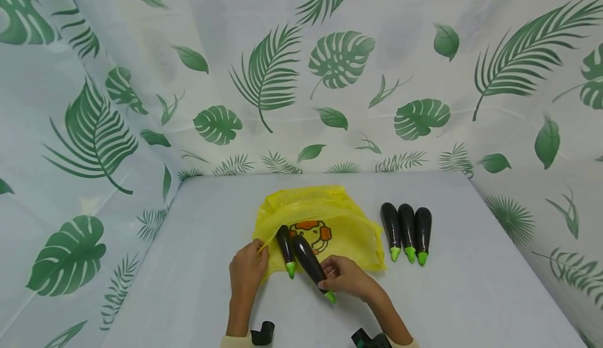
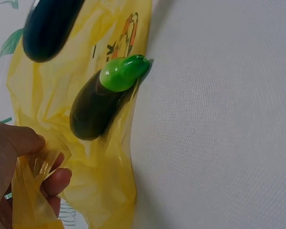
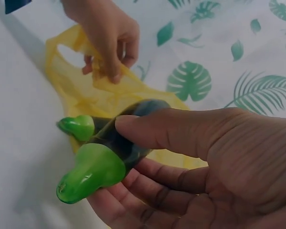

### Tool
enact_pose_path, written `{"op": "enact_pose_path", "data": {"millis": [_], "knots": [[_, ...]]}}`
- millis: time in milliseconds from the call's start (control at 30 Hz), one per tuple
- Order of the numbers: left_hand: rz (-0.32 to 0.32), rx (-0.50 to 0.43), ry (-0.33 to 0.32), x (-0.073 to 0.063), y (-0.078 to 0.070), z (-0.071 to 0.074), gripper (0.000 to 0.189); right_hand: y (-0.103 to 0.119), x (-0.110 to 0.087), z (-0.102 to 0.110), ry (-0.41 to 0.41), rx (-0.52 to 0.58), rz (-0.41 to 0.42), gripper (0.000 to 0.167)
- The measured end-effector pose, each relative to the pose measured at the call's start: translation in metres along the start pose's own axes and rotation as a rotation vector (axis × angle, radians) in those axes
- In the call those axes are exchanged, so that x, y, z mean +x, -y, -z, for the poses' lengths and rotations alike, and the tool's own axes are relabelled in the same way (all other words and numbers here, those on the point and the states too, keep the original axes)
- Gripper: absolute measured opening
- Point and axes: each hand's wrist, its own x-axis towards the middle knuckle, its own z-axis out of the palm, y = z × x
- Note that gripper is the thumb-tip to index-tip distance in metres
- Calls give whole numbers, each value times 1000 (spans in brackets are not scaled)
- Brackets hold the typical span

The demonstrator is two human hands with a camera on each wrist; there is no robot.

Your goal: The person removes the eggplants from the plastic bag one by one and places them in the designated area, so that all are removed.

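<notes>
My left hand pinches the edge of a yellow plastic bag at its left side, with the film bunched between thumb and fingers. One dark eggplant with a green stem end lies at the bag's mouth, just right of that hand. My right hand grips a second eggplant near its green cap, thumb on top and fingers beneath. This eggplant slants over the bag, its dark end toward the opening and its cap toward me. A cartoon print shows on the bag.
Three more eggplants lie side by side on the white table, to the right of the bag. Behind and at the sides hang white sheets with green leaf prints. Black wrist devices sit on both forearms.
</notes>
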Motion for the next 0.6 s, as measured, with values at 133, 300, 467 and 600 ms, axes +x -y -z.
{"op": "enact_pose_path", "data": {"millis": [133, 300, 467, 600], "knots": [[-7, 1, -4, 0, 1, -1, 11, 5, -8, 5, 17, -33, 52, 41], [-14, -12, -15, -1, 1, -2, 11, 11, -15, 10, 32, -24, 99, 43], [-23, -2, -24, -1, 2, -1, 11, 16, -24, 15, 12, -3, 136, 44], [-25, 4, -24, -1, 2, -1, 11, 23, -31, 21, -21, 53, 133, 46]]}}
